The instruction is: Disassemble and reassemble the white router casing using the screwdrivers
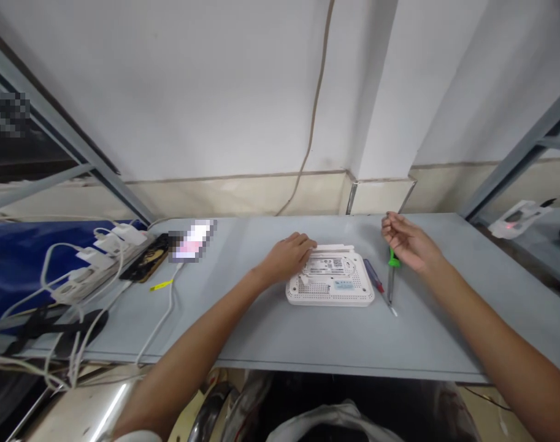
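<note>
A white router (pixel 314 298) lies on the table with its vented, labelled underside up and a white antenna (pixel 337 248) along its far edge. My left hand (pixel 291 255) is closed over its far left corner, fingers at the antenna's end. My right hand (pixel 406 239) is held to the right of the router, fingers pinched together; a tiny dark thing seems to be at the fingertips, too small to name. Below it is a green-handled screwdriver (pixel 394 263), partly hidden by the hand. Between it and the router is a second screwdriver (pixel 374 276) with a bluish handle and red collar.
On the left, a power strip (pixel 77 279) holds several white chargers and tangled cables. Close by are a dark phone (pixel 146 261) and a lit phone (pixel 192 240) on a white cable. Metal frame posts flank the table. A white device (pixel 521 219) stands far right.
</note>
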`<state>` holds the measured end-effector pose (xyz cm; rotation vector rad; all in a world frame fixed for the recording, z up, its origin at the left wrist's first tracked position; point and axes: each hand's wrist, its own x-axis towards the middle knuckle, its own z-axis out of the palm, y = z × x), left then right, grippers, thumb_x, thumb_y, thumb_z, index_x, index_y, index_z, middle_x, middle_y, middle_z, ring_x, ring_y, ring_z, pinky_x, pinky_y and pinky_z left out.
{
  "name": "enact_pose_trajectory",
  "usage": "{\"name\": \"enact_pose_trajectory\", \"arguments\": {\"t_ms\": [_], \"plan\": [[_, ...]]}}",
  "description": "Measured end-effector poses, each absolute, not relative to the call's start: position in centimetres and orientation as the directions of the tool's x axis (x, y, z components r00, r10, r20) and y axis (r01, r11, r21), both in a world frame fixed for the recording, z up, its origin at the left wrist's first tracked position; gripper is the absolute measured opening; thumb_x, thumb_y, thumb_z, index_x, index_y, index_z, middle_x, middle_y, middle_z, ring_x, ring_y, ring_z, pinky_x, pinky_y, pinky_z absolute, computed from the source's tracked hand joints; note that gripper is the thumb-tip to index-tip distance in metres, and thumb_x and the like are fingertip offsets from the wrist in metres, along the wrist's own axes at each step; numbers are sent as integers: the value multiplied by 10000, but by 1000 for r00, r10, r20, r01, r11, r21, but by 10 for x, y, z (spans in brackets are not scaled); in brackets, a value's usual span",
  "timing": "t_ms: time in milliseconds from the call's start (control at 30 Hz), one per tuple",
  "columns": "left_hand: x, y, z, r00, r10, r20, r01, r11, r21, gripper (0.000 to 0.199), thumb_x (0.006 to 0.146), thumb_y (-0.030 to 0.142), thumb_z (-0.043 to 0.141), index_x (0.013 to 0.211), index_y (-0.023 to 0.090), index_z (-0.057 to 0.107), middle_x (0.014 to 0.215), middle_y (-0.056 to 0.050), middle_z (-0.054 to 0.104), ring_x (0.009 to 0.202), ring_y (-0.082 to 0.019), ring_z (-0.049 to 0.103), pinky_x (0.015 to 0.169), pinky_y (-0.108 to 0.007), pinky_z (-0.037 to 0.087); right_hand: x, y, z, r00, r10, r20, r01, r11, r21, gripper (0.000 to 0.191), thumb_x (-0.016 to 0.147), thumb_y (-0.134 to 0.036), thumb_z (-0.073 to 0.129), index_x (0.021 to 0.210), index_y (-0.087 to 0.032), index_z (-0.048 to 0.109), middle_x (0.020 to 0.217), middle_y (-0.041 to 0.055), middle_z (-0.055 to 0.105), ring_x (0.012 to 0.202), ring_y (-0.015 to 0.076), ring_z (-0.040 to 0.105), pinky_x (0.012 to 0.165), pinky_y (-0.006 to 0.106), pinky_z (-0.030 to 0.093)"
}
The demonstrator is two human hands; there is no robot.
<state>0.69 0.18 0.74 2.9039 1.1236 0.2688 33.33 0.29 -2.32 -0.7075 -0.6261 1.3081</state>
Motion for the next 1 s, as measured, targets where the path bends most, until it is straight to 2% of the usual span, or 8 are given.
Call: {"name": "enact_pose_trajectory", "arguments": {"t_ms": [233,467,600,767,1000], "plan": [[6,3,5,729,654,199,653,-753,84,279,1085,190,368,1240,188,600,1209,-96,673,1121,-251,612,879,-397,554,327,2,-24,165,986,4,-645,111,-756,337,607,-170,986,852,-199,757,832,-7,670,804,84,678,767,111,621],[8,1,8,725,669,163,664,-742,88,260,1075,168,396,1237,185,598,1209,-90,674,1114,-249,620,881,-400,555,324,-3,-21,166,986,8,-649,115,-752,242,689,-149,932,832,-230,755,904,17,706,848,109,689,745,141,651],[9,-1,7,715,681,157,677,-731,90,277,1096,201,362,1256,192,587,1229,-84,673,1120,-245,613,883,-397,547,327,-5,-20,127,992,-25,-636,62,-769,189,743,-124,877,864,-213,763,943,20,733,778,74,668,713,110,632],[9,-2,5,710,689,144,683,-724,94,290,1096,199,354,1275,195,581,1241,-84,671,1121,-235,607,882,-390,550,329,-6,-22,93,995,-38,-610,27,-792,190,734,-126,863,897,-162,770,911,19,720,734,51,653,672,73,592],[9,1,6,714,682,155,680,-729,77,267,1083,178,386,1259,197,586,1224,-85,670,1134,-239,609,884,-378,545,324,-4,-26,127,990,-61,-611,29,-791,165,736,-115,816,876,-185,763,843,10,714,737,67,677,726,103,605]]}}
